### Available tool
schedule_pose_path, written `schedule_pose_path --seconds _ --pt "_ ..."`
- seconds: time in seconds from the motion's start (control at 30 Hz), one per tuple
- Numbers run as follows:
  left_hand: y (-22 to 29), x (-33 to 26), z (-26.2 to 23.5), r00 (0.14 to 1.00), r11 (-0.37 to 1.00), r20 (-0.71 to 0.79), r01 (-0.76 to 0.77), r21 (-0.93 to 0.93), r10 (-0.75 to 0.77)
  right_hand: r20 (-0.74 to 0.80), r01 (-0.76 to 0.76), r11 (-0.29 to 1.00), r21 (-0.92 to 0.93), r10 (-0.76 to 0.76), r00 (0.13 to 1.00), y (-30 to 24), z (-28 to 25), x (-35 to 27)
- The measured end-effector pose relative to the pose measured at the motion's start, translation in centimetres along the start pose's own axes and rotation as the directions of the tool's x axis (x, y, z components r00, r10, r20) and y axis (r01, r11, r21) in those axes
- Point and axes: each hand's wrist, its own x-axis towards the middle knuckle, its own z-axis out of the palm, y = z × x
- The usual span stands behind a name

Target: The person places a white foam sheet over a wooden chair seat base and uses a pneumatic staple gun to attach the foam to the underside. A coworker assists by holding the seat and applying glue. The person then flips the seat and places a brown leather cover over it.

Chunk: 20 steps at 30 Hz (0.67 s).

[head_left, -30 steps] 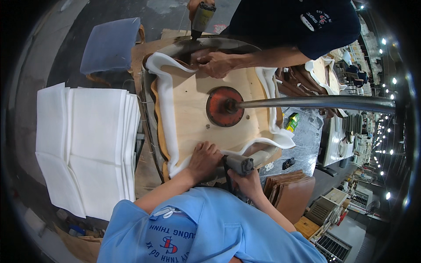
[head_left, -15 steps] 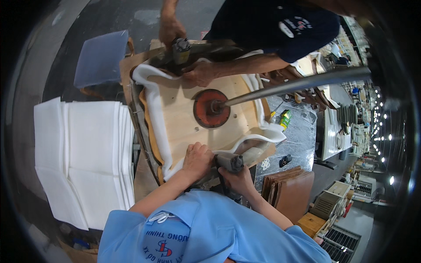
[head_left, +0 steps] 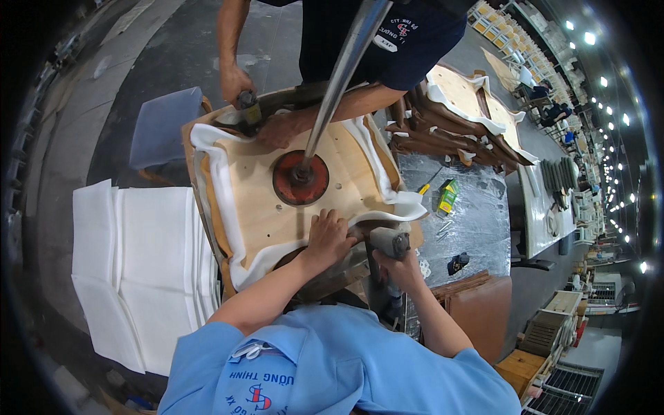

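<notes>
A pale wooden seat panel (head_left: 252, 207) lies face up, edged with white padding (head_left: 223, 176) and a brown cover. A round red clamp disc (head_left: 319, 182) on a metal rod (head_left: 346, 69) presses its middle. My left hand (head_left: 328, 241) is at the near edge, fingers bent on the wood, gripping the brown cover (head_left: 365, 227) beside it. My right hand (head_left: 400, 268) is wrapped round a grey staple gun (head_left: 389, 241), its nose against that edge. Across the panel, a co-worker's hand (head_left: 280, 129) presses the far edge while the other hand (head_left: 236, 83) holds another staple gun (head_left: 248, 106).
White foam sheets (head_left: 149, 256) are stacked at left, near a plastic-covered chair (head_left: 164, 124). On the wrapped table (head_left: 477, 228) at right lie a green-yellow box (head_left: 448, 197), a yellow cutter (head_left: 424, 188) and brown sheets (head_left: 477, 311). Upholstered panels (head_left: 456, 131) are piled behind.
My left hand and the staple gun in my right hand have moved to the right along the near edge. The view has shifted, and the co-worker still works at the far edge.
</notes>
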Motion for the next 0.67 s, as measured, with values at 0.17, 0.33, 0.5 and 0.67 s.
schedule_pose_path --seconds 0.17,0.33,0.5,0.67 --pt "0.6 -0.3 0.5 0.999 0.999 0.001 0.033 0.025 -0.033 0.095 0.002 0.998 -0.065 0.004 0.995 -0.8 -1.0 1.6" --pt "0.1 -0.5 1.3 0.996 0.998 -0.061 0.068 -0.002 -0.068 0.140 0.020 0.997 -0.073 -0.010 0.990 -1.9 -0.5 3.0" --pt "0.3 -0.3 2.0 0.989 0.991 -0.065 0.129 -0.035 -0.131 0.142 -0.022 0.985 -0.171 0.047 0.989 -2.6 -0.2 3.6" --pt "-0.3 -0.2 2.3 0.983 0.984 -0.054 0.173 -0.041 -0.175 0.139 -0.051 0.975 -0.217 0.082 0.987 -3.6 1.0 4.5"
